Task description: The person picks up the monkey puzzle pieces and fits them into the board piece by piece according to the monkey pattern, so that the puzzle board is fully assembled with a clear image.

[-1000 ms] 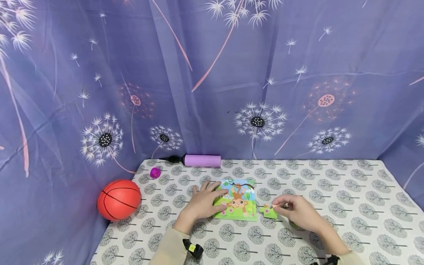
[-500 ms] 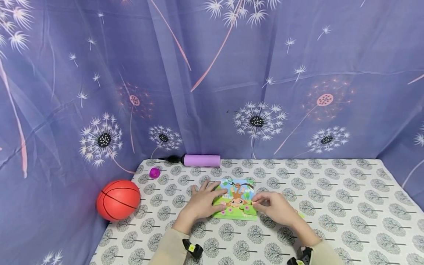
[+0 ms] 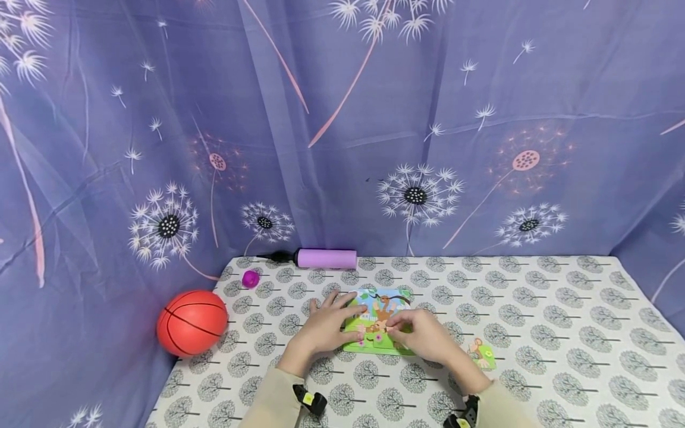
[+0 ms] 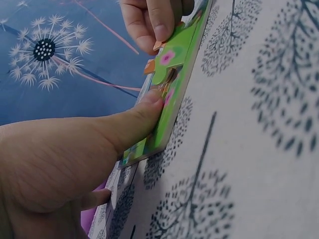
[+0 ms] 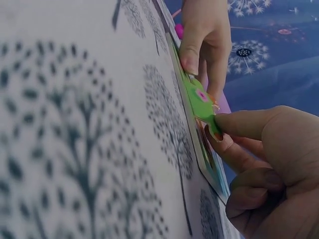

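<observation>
A jigsaw puzzle board [image 3: 395,295] with a monkey picture lies flat on the patterned cloth in the head view. My left hand [image 3: 323,328] rests on its left side, fingers spread and thumb near the lower edge. Between thumb and fingertips, my right hand [image 3: 427,336] pinches a green puzzle piece [image 5: 202,101] with a pink flower, held over the board's lower part. In the left wrist view this puzzle piece [image 4: 171,56] sits tilted slightly above the picture, close to the left thumb. My right hand hides part of the board's right side.
Right of the right forearm lies another puzzle piece [image 3: 483,354], green and brown. A red ball [image 3: 192,323] stands at the cloth's left edge. Towards the back are a small purple object [image 3: 250,279] and a purple hand pump [image 3: 326,258], near the blue curtain [image 3: 342,178].
My right hand has carried the green puzzle piece leftwards from beside the board to over its lower part. The other loose piece is now uncovered. My left hand has stayed put.
</observation>
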{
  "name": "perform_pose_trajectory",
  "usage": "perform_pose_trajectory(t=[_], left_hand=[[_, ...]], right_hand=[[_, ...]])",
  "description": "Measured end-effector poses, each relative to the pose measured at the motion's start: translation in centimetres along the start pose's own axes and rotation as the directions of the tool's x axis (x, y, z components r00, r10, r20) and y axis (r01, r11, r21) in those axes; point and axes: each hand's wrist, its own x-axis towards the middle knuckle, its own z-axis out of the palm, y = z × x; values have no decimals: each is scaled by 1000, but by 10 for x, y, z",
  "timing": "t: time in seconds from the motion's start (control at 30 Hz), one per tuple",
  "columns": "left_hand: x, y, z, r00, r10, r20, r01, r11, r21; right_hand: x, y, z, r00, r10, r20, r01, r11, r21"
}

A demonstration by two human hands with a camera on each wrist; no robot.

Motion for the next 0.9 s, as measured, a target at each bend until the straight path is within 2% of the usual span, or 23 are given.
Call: perform_pose_trajectory(t=[0.43, 0.7, 0.9], left_hand=[[-2, -1, -2, 1000, -1, -6, 0, 1000, -21], [3, 5, -1, 1000, -5, -19, 5, 1000, 0], [2, 8, 2, 999, -10, -42, 11, 1000, 9]], right_hand=[[4, -8, 7, 1000, -27, 1, 27, 1000, -16], [4, -8, 11, 999, 25, -44, -28, 997, -66], [3, -9, 13, 998, 39, -54, -43, 997, -63]])
